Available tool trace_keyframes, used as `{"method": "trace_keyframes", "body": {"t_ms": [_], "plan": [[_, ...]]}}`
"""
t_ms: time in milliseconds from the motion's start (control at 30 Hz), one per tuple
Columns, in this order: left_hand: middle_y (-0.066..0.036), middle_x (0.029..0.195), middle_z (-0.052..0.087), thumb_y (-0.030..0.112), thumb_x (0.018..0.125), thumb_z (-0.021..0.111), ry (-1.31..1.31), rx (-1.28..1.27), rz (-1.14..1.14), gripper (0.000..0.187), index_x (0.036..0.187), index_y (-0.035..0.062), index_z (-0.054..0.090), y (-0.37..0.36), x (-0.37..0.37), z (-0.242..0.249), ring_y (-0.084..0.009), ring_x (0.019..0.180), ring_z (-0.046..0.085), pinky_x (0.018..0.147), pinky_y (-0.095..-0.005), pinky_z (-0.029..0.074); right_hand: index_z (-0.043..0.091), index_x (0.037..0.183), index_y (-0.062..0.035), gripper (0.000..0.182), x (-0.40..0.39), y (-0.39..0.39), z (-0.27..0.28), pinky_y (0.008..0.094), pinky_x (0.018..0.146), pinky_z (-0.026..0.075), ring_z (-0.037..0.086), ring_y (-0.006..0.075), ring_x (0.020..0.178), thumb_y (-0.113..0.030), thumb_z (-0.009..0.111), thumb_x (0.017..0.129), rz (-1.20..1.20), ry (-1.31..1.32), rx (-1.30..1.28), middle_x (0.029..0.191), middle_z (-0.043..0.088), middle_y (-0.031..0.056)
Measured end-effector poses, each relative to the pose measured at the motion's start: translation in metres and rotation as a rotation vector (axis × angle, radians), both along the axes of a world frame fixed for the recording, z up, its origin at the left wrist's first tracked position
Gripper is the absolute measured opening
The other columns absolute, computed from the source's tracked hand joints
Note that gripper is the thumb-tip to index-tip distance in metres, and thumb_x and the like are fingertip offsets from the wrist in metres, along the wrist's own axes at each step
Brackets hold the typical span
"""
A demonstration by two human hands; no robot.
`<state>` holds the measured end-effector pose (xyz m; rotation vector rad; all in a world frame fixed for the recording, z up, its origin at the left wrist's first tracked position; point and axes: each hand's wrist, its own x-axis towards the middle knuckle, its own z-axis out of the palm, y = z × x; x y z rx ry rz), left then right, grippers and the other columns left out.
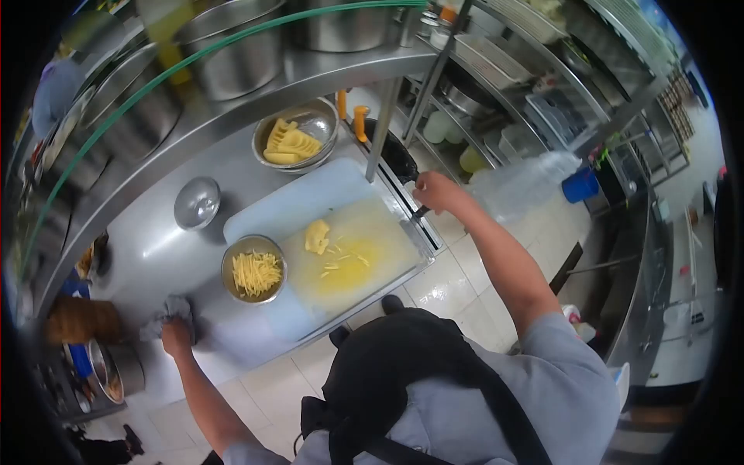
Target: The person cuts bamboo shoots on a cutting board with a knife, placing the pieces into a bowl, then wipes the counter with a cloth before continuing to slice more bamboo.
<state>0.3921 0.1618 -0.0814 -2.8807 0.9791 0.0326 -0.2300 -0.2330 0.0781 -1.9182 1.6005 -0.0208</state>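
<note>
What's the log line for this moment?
left hand: on grey cloth | right hand: gripping dark-handled knife | white cutting board: yellow slices

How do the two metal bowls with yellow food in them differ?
The near bowl holds thin yellow strips; the far bowl holds thick slabs. The near bowl sits on the cutting board's front corner; the far bowl sits behind the board, under the shelf. The far bowl looks larger and less full. Both are round, shiny steel.
</note>
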Motion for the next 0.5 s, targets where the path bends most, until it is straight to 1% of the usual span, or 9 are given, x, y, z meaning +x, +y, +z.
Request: {"method": "trace_keyframes", "body": {"t_ms": [33,167,233,267,333,367,433,467,500], "plan": [[-0.024,0.106,0.075,0.031,0.095,0.056,0.025,-0.055,0.068,0.034,0.097,0.0036,0.076,0.002,0.004,-0.002,-0.0430,0.097,0.073,0.084,-0.0527,0.059,0.069,0.108,0.0008,0.032,0.001,-0.010,0.004,0.0405,0.056,0.058,0.072,0.0303,0.062,-0.025,0.066,0.089,0.009,-0.023,0.048,0.085,0.072,0.0205],[-0.027,0.106,0.074,0.032,0.092,0.058,-0.039,-0.021,0.063,0.036,0.095,0.0010,0.076,0.015,0.001,-0.024,-0.0446,0.097,0.073,0.084,-0.0542,0.058,0.070,0.105,0.0004,0.031,0.008,-0.067,-0.001,0.0399,0.057,0.058,0.071,0.0308,0.062,-0.026,0.067,0.089,0.091,0.026,0.035,0.085,0.072,0.0204],[-0.027,0.102,0.074,0.030,0.090,0.059,-0.021,-0.037,-0.009,0.035,0.093,-0.0005,0.075,0.014,-0.032,-0.015,-0.0451,0.095,0.073,0.084,-0.0548,0.058,0.070,0.104,0.0016,0.032,0.015,-0.108,-0.018,0.0417,0.064,0.057,0.072,0.0322,0.069,-0.027,0.069,0.089,0.256,-0.019,-0.333,0.087,0.073,0.0201],[-0.027,0.097,0.075,0.030,0.088,0.061,0.053,-0.080,0.072,0.033,0.091,-0.0007,0.075,0.012,-0.052,-0.006,-0.0461,0.093,0.073,0.084,-0.0552,0.058,0.070,0.104,0.0016,0.032,0.024,-0.131,-0.018,0.0417,0.064,0.057,0.072,0.0322,0.069,-0.027,0.069,0.089,0.276,-0.034,-0.333,0.087,0.073,0.0201],[-0.027,0.095,0.075,0.030,0.087,0.062,0.035,-0.086,0.154,0.033,0.089,-0.0009,0.074,0.004,-0.093,0.005,-0.0462,0.092,0.073,0.084,-0.0554,0.058,0.074,0.104,0.0021,0.040,0.059,-0.172,-0.003,0.0409,0.067,0.060,0.075,0.0330,0.090,-0.034,0.069,0.087,0.182,-0.130,-0.389,0.097,0.076,0.0198],[-0.027,0.094,0.075,0.030,0.087,0.062,0.035,-0.091,0.216,0.033,0.088,-0.0012,0.074,0.000,-0.112,0.008,-0.0464,0.091,0.073,0.083,-0.0556,0.058,0.074,0.104,0.0021,0.040,0.077,-0.192,0.003,0.0409,0.067,0.060,0.075,0.0330,0.090,-0.034,0.069,0.087,0.208,-0.149,-0.389,0.097,0.076,0.0198],[-0.027,0.095,0.074,0.029,0.087,0.062,0.079,-0.071,0.262,0.032,0.087,-0.0010,0.074,-0.014,-0.159,0.033,-0.0466,0.092,0.072,0.083,-0.0555,0.058,0.072,0.111,0.0024,0.043,0.106,-0.223,0.005,0.0416,0.068,0.060,0.074,0.0343,0.094,-0.034,0.069,0.088,0.217,-0.132,-0.159,0.101,0.076,0.0215],[-0.027,0.097,0.074,0.029,0.086,0.062,0.135,-0.049,0.278,0.032,0.087,-0.0007,0.074,-0.020,-0.175,0.043,-0.0468,0.093,0.072,0.084,-0.0555,0.057,0.069,0.119,0.0028,0.044,0.107,-0.234,-0.004,0.0426,0.068,0.060,0.076,0.0351,0.087,-0.031,0.067,0.091,0.436,-0.178,-0.363,0.102,0.075,0.0226],[-0.027,0.097,0.074,0.029,0.086,0.062,0.137,-0.038,0.310,0.032,0.087,-0.0007,0.074,-0.023,-0.184,0.045,-0.0468,0.093,0.072,0.084,-0.0555,0.057,0.069,0.119,0.0028,0.044,0.109,-0.233,-0.008,0.0426,0.068,0.060,0.076,0.0351,0.087,-0.031,0.067,0.091,0.466,-0.183,-0.348,0.102,0.075,0.0226]]}}
